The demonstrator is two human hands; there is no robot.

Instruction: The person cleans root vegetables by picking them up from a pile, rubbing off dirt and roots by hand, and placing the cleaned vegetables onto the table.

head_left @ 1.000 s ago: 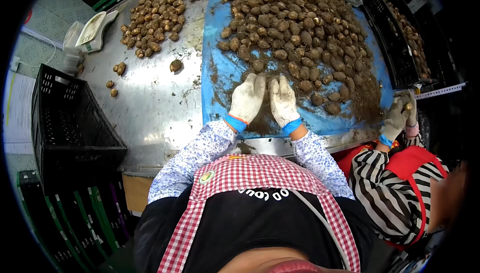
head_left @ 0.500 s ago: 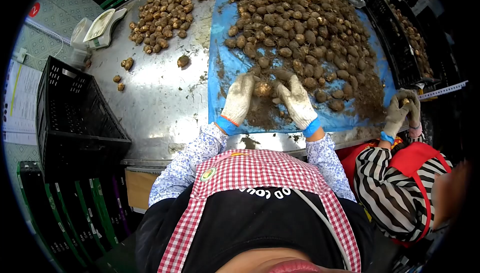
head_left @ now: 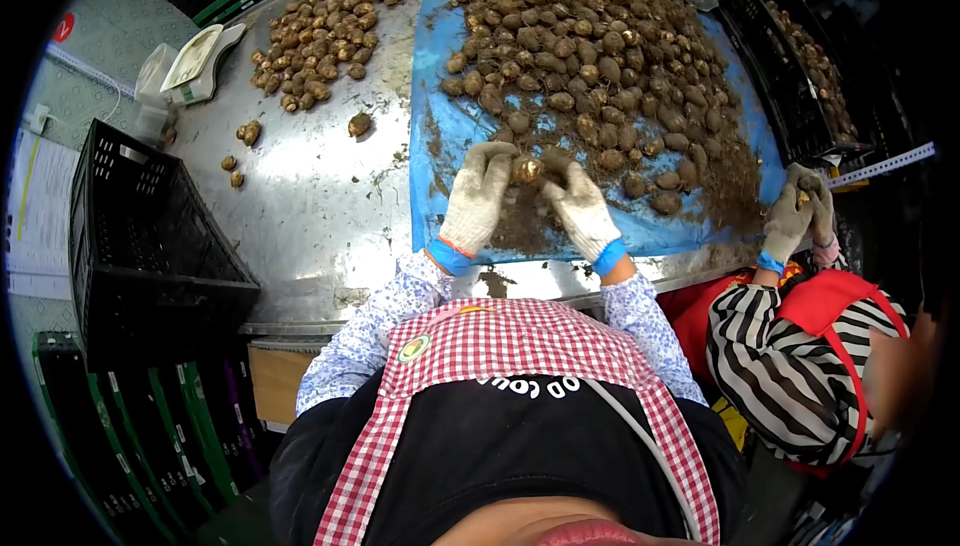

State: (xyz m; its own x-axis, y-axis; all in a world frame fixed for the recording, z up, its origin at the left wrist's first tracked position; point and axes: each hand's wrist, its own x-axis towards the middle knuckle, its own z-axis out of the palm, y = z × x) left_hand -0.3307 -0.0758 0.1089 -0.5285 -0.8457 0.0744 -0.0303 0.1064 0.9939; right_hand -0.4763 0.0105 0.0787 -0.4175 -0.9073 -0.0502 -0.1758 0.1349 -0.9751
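My left hand (head_left: 479,196), in a soiled white glove with a blue band at the wrist, is closed on a small round taro (head_left: 527,169) with rough brown skin and a pale patch. To its right, my right hand (head_left: 583,209), gloved the same way, has its thumb and fingers apart beside the taro. Its dark fingertips blend into the soil behind, so whether they touch the taro is unclear. Both hands are over the near part of a blue sheet (head_left: 428,208), just in front of a large heap of soil-covered taros (head_left: 600,76).
Cleaner taros (head_left: 320,41) are piled on the metal table (head_left: 300,216), with several loose ones nearer. A white scale (head_left: 200,66) and black crate (head_left: 165,246) stand at left. At right, a co-worker's gloved hands (head_left: 795,214) hold something small near a filled crate (head_left: 800,66).
My right hand has shifted slightly down and left. The taro in my left hand has turned, and its pale patch shows differently. The whole view has moved a little.
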